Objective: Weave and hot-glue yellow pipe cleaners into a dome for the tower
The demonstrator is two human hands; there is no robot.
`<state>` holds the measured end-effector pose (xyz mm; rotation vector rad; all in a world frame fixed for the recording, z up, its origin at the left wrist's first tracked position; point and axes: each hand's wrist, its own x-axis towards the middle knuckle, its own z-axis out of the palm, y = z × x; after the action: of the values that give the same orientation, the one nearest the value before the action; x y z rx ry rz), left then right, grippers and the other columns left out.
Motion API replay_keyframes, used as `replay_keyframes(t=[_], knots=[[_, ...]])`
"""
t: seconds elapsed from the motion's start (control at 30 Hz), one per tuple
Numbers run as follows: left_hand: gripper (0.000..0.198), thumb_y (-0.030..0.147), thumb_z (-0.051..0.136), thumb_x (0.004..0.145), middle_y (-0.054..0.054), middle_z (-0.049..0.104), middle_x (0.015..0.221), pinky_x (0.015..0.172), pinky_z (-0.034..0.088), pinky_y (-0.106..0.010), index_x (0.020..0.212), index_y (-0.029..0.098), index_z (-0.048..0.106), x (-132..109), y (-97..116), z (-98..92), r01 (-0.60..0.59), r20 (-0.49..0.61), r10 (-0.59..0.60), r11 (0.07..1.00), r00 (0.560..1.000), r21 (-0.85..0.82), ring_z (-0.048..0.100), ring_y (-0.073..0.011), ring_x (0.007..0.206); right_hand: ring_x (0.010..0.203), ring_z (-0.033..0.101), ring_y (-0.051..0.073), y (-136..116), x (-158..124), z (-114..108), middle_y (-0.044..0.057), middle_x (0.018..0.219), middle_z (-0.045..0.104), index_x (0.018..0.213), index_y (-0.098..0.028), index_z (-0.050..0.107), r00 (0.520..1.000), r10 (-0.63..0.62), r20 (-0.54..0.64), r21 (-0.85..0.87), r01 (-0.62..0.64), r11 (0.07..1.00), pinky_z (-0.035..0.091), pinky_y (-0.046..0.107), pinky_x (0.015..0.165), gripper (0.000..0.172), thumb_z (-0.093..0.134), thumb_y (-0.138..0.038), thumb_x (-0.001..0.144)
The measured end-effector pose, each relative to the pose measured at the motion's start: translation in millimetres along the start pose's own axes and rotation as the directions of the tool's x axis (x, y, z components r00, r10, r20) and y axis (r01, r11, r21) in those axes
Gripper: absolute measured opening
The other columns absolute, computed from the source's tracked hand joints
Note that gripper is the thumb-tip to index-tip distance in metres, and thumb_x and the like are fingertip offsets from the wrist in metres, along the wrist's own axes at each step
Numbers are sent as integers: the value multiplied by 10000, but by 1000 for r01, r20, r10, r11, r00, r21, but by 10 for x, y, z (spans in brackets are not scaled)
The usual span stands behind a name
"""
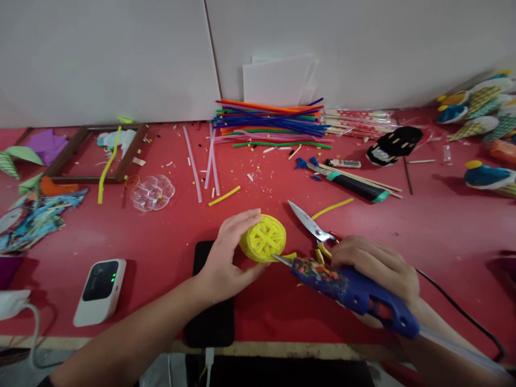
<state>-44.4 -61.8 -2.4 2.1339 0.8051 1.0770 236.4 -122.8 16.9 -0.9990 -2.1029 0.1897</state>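
My left hand [229,252] grips a yellow round piece made of coiled straws [264,237], holding it tilted on the red table [161,236]. My right hand [374,266] is wrapped around a blue hot glue gun [350,287] smeared with coloured glue. Its metal nozzle touches the lower right edge of the yellow piece. A short yellow straw end sticks out there. Scissors [312,226] with yellow handles lie just behind the right hand, blades pointing away to the left.
A black phone [212,317] lies under my left forearm and a white device [100,290] to its left. Coloured straws [270,123] are piled at the back. A utility knife [355,185], a clear plastic tray [152,192], a wooden frame [129,153] and paper scraps lie around.
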Motion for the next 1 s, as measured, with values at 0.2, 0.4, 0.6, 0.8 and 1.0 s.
replay_keyframes(t=[0.2, 0.4, 0.6, 0.8, 1.0], knots=[[754, 177, 792, 822, -152, 540, 1494, 1193, 458, -469, 1491, 248, 451, -1, -8, 9, 12, 16, -11, 998, 1000, -57, 531, -271, 1405, 684, 615, 189, 17, -33, 8, 44, 760, 614, 921, -217, 572, 1000, 10, -3, 16, -10, 1000, 524, 327, 665, 259, 382, -342, 1046], [788, 139, 784, 811, -141, 515, 1532, 1213, 441, -486, 1506, 267, 437, -26, -20, 10, 23, 6, -23, 997, 1000, -73, 519, -274, 1426, 673, 606, 188, -11, 20, -21, 40, 736, 603, 914, -218, 556, 1000, 7, -9, 13, -7, 1000, 529, 335, 644, 409, 299, -497, 1067], [762, 132, 772, 810, -149, 530, 1511, 1214, 441, -458, 1493, 243, 453, -10, -11, -13, 7, -4, -8, 998, 1000, -61, 525, -262, 1423, 650, 625, 189, -23, 47, -56, 38, 716, 611, 913, -230, 542, 1000, 5, -13, -21, -5, 1000, 532, 329, 621, 388, 339, -528, 1057], [765, 124, 761, 810, -150, 527, 1516, 1205, 452, -471, 1497, 248, 448, 8, -2, -17, -4, 0, 4, 999, 1000, -54, 526, -272, 1422, 659, 626, 191, -11, 21, -65, 45, 742, 606, 934, -220, 544, 1000, 10, -25, -22, -10, 1000, 535, 330, 618, 336, 336, -455, 1054], [772, 119, 756, 808, -149, 520, 1520, 1204, 451, -476, 1502, 254, 445, -11, -2, -15, 3, -2, -3, 998, 1000, -55, 523, -273, 1423, 635, 612, 160, -60, 106, -115, 30, 729, 583, 912, -229, 515, 1000, 19, -17, -69, -20, 997, 527, 282, 583, 203, 396, -349, 1024]])
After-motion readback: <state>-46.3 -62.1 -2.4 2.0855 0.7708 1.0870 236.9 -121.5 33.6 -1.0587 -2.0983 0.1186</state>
